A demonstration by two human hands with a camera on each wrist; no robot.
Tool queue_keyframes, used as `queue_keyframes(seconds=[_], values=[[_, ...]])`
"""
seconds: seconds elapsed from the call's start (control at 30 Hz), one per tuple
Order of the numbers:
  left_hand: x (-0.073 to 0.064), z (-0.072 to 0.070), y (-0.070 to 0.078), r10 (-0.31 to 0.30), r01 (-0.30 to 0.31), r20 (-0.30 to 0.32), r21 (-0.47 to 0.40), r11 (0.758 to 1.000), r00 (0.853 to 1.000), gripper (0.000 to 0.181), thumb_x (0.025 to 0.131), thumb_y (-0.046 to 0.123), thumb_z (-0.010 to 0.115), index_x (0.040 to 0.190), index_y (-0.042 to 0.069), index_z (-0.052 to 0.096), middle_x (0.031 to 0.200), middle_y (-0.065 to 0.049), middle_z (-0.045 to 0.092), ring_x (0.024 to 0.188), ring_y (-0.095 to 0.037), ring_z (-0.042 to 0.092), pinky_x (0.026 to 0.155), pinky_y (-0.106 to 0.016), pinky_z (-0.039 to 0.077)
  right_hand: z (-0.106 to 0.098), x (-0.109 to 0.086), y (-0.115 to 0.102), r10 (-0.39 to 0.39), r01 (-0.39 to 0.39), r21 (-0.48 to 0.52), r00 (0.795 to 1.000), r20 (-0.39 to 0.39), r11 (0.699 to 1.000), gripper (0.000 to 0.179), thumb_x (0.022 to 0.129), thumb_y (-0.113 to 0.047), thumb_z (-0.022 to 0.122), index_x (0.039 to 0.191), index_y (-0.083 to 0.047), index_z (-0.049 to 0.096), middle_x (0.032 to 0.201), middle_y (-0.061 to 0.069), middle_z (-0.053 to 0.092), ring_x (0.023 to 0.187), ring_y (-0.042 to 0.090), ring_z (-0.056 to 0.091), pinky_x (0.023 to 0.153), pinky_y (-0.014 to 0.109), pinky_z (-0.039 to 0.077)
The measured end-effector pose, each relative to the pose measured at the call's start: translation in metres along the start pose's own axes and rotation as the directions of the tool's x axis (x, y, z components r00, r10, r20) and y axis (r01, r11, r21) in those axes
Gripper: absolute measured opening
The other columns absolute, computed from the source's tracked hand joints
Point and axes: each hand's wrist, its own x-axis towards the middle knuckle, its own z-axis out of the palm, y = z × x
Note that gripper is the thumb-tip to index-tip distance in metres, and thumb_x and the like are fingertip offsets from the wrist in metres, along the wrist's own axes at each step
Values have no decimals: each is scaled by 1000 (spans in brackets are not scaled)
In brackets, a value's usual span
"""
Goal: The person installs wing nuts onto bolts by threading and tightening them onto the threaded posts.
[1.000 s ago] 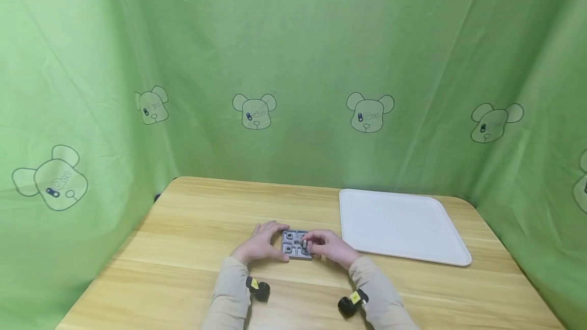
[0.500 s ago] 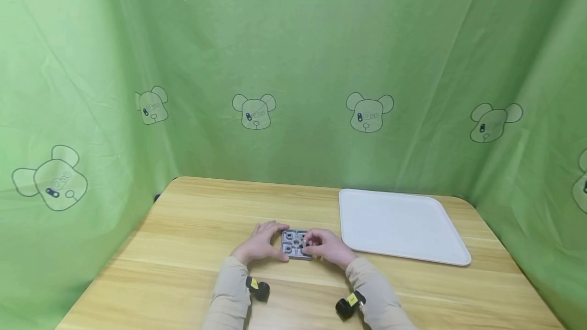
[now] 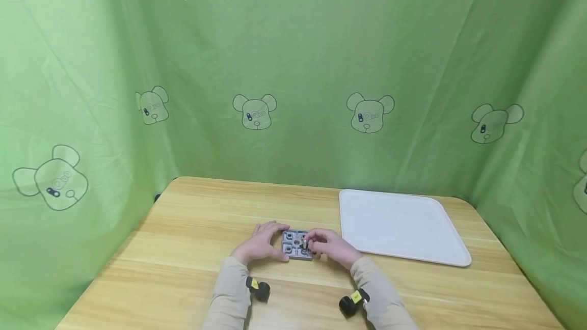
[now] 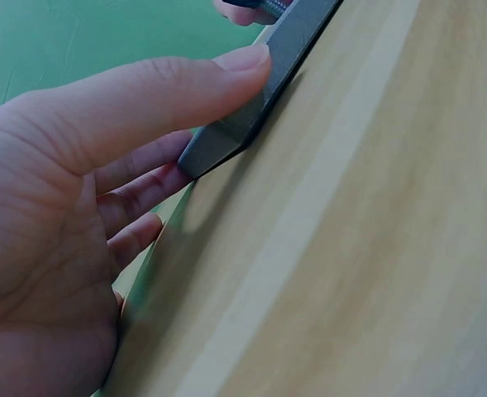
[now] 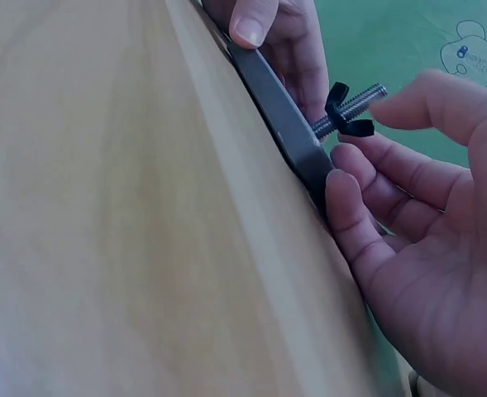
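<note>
A square grey metal plate (image 3: 297,254) with recessed corners lies on the table in the head view. From its right half stands a threaded bolt (image 5: 365,101), tilted in the right wrist view, with a black wing nut (image 5: 339,107) on it. My left hand (image 3: 260,245) holds the plate's left side, thumb on the near edge (image 4: 247,62) and fingers at the far edge. My right hand (image 3: 332,247) has its fingers curled about the wing nut. The thumb tip is right at the bolt's end, and the little finger (image 5: 349,203) touches the plate's edge.
A white tray (image 3: 399,225) lies to the right behind my right hand. The wooden table (image 3: 206,208) ends at green curtains (image 3: 302,157) on its far side. Each wrist carries a black camera (image 3: 261,292) on a strap.
My right hand shifts slightly left and back right, its thumb and fingers changing position at the wing nut. The left hand and the plate stay in place.
</note>
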Motion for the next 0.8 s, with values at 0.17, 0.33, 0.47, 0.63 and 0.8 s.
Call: queue_keyframes(seconds=[0.17, 0.33, 0.47, 0.63, 0.8], values=[[0, 0, 0, 3, -3, -4, -15, 1000, 1000, 89, 65, 39, 84, 142, 14, 47, 151, -12, 43, 147, -37, 27, 121, -62, 2, -1, -1, 1, -2, 2, 36, 1000, -2, 999, 29, 94, -17, 53, 112, 5, 61, 98, 8, 62, 78, 14, 56, 69, 24, 55], [1, 0, 1, -1, 1, -6, -23, 1000, 1000, 89, 65, 39, 84, 142, 14, 47, 151, -12, 43, 147, -36, 27, 122, -62, 2, 0, -2, 0, 1, -1, 44, 1000, -7, 999, 29, 95, -15, 53, 112, 6, 61, 97, 7, 62, 77, 14, 55, 68, 23, 55], [1, 0, 0, -1, 1, -8, -21, 1000, 1000, 89, 65, 39, 84, 142, 14, 47, 151, -12, 43, 147, -36, 27, 122, -62, 2, 0, -1, 0, 3, -2, 35, 1000, -6, 999, 28, 94, -15, 55, 112, 6, 61, 99, 9, 62, 78, 14, 55, 68, 23, 54], [1, 0, 0, -2, 2, -8, -23, 1000, 1000, 89, 65, 39, 85, 142, 14, 47, 152, -12, 43, 147, -36, 26, 122, -61, 2, 1, -1, 0, 0, 0, 39, 1000, 7, 999, 29, 92, -14, 57, 113, 6, 61, 100, 9, 63, 82, 13, 56, 69, 21, 54], [1, 0, 1, -2, 2, -5, -26, 1000, 1000, 89, 66, 38, 85, 142, 14, 47, 152, -12, 42, 147, -36, 26, 122, -61, 1, 1, -1, -2, -13, 13, 45, 1000, 14, 999, 32, 89, -12, 62, 114, 8, 60, 95, 6, 62, 81, 11, 56, 67, 18, 52]])
